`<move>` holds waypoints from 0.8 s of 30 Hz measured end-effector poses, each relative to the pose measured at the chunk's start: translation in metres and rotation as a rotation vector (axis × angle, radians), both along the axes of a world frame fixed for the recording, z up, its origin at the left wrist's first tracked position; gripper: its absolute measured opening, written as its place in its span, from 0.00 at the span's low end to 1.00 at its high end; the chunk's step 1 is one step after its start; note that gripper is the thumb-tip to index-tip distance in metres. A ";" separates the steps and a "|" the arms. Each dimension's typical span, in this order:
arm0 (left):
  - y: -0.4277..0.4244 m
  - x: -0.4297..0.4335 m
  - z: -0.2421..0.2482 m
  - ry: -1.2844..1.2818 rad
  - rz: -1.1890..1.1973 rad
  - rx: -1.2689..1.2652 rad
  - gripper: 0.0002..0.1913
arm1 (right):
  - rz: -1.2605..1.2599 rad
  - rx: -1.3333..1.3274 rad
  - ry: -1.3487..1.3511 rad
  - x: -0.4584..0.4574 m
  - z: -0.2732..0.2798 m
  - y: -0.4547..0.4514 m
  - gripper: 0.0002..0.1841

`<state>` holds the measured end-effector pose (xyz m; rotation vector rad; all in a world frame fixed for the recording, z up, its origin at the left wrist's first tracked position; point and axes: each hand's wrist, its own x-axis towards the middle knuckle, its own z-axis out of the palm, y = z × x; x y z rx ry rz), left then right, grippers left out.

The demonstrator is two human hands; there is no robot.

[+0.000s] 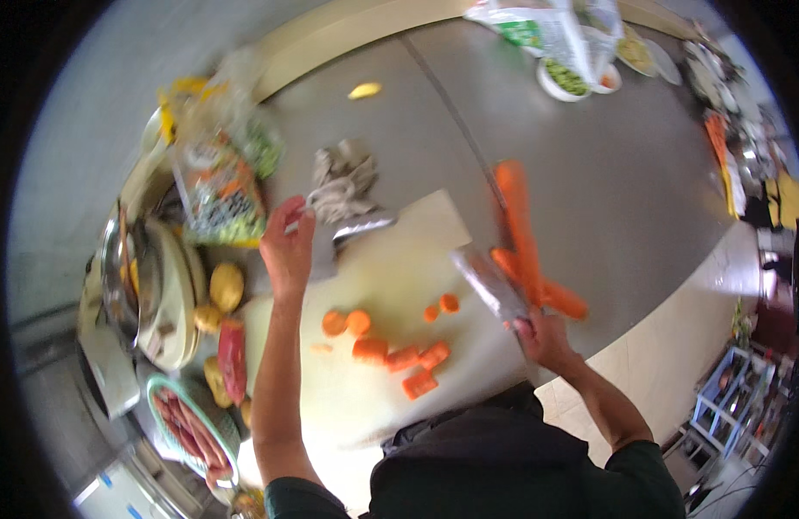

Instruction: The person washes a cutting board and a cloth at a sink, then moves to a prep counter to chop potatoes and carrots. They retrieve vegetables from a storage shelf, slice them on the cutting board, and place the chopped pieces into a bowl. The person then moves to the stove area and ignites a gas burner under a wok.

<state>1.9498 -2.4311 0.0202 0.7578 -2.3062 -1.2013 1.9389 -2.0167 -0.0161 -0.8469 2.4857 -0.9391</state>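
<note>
My right hand (543, 337) grips a cleaver (490, 284) by its handle, over the right edge of the pale cutting board (386, 272). Whole peeled carrots (520, 214) lie crossed on the metal counter just beyond the blade. On the board are thick carrot chunks (371, 350) and a few round carrot slices (358, 322). My left hand (289, 243) is raised beyond the board's far left side, near a crumpled grey cloth (344, 181). Its thumb and fingers are blurred, and whether something small is between them is unclear. A second metal blade (366, 225) lies by the cloth.
Left of the board are a bag of mixed vegetables (221, 188), potatoes (227, 287), a red-skinned root (231, 360) and a green basket of sausage-like pieces (192, 422). A yellow piece (364, 90) lies farther back. A bowl of green pieces (563, 81) stands far right.
</note>
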 end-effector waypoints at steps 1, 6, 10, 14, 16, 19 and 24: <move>-0.007 0.045 -0.003 -0.015 0.079 0.005 0.13 | 0.034 -0.007 0.031 -0.003 0.017 -0.013 0.09; 0.040 0.199 -0.016 -0.113 0.374 -0.100 0.08 | 0.307 -0.044 0.063 -0.005 0.051 -0.092 0.07; 0.115 0.196 -0.002 -0.232 -0.255 -0.353 0.25 | 0.545 0.014 0.080 0.015 0.053 -0.169 0.07; 0.138 0.202 -0.026 -0.324 -0.420 -0.487 0.24 | 0.702 -0.008 0.098 0.051 0.045 -0.225 0.06; 0.147 0.221 -0.030 -0.319 -0.384 -0.439 0.23 | 0.758 0.059 0.015 0.069 0.040 -0.245 0.06; 0.165 0.261 -0.031 -0.291 -0.326 -0.383 0.24 | 0.829 0.158 -0.064 0.098 0.005 -0.257 0.08; 0.170 0.287 -0.040 -0.299 -0.178 -0.308 0.29 | 0.647 0.273 -0.157 0.073 0.026 -0.215 0.11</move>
